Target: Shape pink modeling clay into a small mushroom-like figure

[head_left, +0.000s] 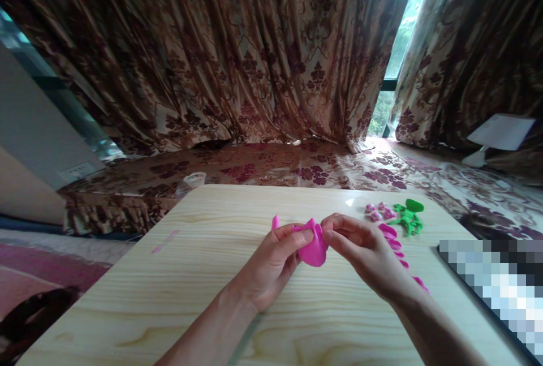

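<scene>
Beyond the left hand (278,258), off the table's far edge, stands a clear container (193,180), its contents too faint to make out. And look at the textures here: pale, wavy wood grain runs across the table (199,298) under both hands, with a thin pink strip (165,241) flat on it, well out to the left of the left hand. Just past the right hand (360,241) lie flat, rounded pink petals (388,231) in an uneven row; farther out sits a cluster of small pink-and-white lumps (375,211), and beside it a tangle of thin green strands (409,216) topped by a smooth green oval (414,205). But the action is right between the hands! The pink piece (314,252) is up there, bright, smooth and matte, a soft rounded pouch shape with a pointed, folded upper edge. The left hand has it clamped between thumb and fingers, while the right hand's thumb and forefinger pinch together on its right upper edge.
</scene>
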Demonstrator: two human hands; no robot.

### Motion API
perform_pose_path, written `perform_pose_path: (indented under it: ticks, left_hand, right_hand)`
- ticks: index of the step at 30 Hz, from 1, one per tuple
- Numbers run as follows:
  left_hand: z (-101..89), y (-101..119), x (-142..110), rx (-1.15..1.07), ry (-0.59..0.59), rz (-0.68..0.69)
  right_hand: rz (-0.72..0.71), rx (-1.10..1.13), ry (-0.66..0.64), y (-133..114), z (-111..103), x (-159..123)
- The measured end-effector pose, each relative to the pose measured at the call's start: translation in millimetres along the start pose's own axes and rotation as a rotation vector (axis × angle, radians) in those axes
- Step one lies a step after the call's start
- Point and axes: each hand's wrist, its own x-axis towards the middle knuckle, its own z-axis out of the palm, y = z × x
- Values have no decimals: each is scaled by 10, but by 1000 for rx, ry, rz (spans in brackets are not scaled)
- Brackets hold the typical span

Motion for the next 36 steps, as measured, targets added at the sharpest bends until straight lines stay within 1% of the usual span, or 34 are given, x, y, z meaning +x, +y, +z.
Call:
perform_pose_path:
  ticks: [3,6,9,12,15,20,22,25,31,33,36]
  left_hand:
    - [-7,-12,2,-7,8,-5]
    - [-9,-17,10,-5,8,23]
    - [9,-14,12,26,21,52]
    - [34,-14,6,77,15,68]
    - [49,-18,0,106,8,75]
    - [53,-16,3,106,48,87]
    - [54,-15,3,103,34,85]
    - [54,-18,0,87,5,82]
    - [42,-22,5,98,31,82]
    - [37,-21,6,106,32,77]
    - [31,-22,4,98,29,55]
  right_hand:
    - [-28,17,42,23,13,1]
    - [-106,-53,116,21,29,-2]
    - [-130,-169,117,-6,46,-9]
    - [-140,-189,143,-25,59,-14]
    - [-205,-234,133,-28,65,-16]
    - [-293,-299,132,-39,81,-20]
    - [-295,-289,142,-41,86,-21]
    - [-261,-260,161,-35,73,-17]
    - [-202,-287,199,0,26,2]
    - [-209,-285,209,4,39,3]
    - [-237,-296,189,-9,66,0]
